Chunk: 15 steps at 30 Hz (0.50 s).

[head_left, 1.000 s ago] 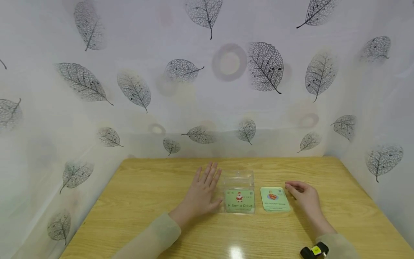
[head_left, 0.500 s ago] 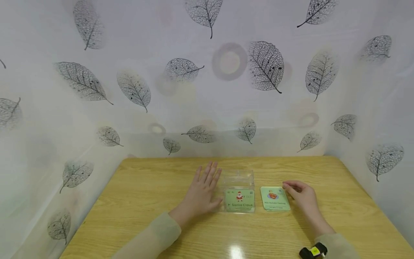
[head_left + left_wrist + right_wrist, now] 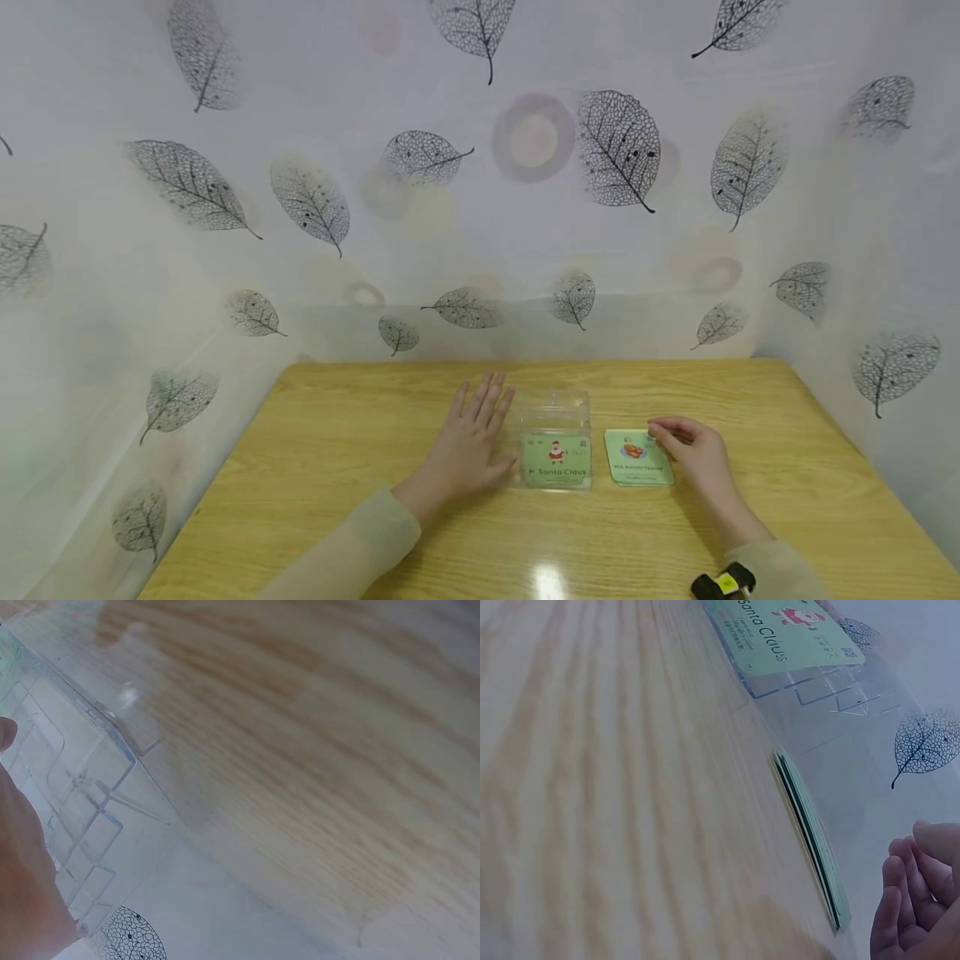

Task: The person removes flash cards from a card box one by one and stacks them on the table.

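Note:
A clear plastic card box [image 3: 553,406] stands mid-table, a green Santa Claus card [image 3: 557,458] showing at its front. Flat beside its left side lies my left hand [image 3: 467,450], fingers straight and spread, thumb close to the box; contact is unclear. To the right of the box is a short stack of green cards [image 3: 637,469], a plate of food pictured on top. My right hand [image 3: 697,454] hovers by the stack's upper right corner, fingers loosely bent. In the right wrist view a gap separates these fingers [image 3: 900,881] from the stack, and they hold nothing.
Everything rests on a wood-grain table [image 3: 337,417]. A white curtain [image 3: 450,233] printed with leaves encloses its back and sides. A black device with a yellow label [image 3: 724,582] sits at the right wrist.
My right hand has moved slightly left, from beside the card stack to over its upper right corner. The left hand, box and cards have stayed in place.

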Each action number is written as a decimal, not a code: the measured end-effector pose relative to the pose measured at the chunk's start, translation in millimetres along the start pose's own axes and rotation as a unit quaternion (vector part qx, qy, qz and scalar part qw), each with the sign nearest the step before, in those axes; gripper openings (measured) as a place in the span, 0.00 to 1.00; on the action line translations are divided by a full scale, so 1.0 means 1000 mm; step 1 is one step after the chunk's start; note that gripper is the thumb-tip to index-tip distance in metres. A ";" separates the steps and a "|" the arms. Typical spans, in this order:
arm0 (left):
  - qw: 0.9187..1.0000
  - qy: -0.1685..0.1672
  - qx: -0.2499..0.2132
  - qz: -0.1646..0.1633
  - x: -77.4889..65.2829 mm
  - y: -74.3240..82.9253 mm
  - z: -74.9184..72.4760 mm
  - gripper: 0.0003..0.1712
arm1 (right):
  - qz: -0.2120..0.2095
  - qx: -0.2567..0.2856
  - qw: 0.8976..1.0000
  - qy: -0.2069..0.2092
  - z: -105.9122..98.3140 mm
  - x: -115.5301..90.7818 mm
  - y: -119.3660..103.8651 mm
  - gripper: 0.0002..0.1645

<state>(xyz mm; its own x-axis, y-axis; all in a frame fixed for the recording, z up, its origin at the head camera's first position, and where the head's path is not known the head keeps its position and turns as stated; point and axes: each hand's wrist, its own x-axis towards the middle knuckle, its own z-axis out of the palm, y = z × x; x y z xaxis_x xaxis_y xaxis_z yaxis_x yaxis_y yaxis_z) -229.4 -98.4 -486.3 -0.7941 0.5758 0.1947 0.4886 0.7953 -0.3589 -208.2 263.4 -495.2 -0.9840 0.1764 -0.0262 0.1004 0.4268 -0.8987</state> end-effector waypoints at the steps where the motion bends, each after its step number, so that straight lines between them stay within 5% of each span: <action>1: 1.000 0.000 0.000 0.000 0.000 0.000 0.000 0.60 | -0.002 0.000 1.000 -0.001 0.000 0.000 0.000 0.22; 15: 1.000 -0.015 -0.007 -0.002 0.000 0.000 -0.004 0.59 | -0.014 0.007 1.000 -0.019 0.006 -0.008 -0.008 0.23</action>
<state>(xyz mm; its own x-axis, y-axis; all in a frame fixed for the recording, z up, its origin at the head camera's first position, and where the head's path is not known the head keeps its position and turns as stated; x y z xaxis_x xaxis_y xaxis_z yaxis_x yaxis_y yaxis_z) -228.1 -97.7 -483.0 -0.8062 0.5671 0.1688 0.4906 0.8001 -0.3451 -202.3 253.5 -490.4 -0.9912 0.1314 -0.0179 0.0719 0.4187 -0.9053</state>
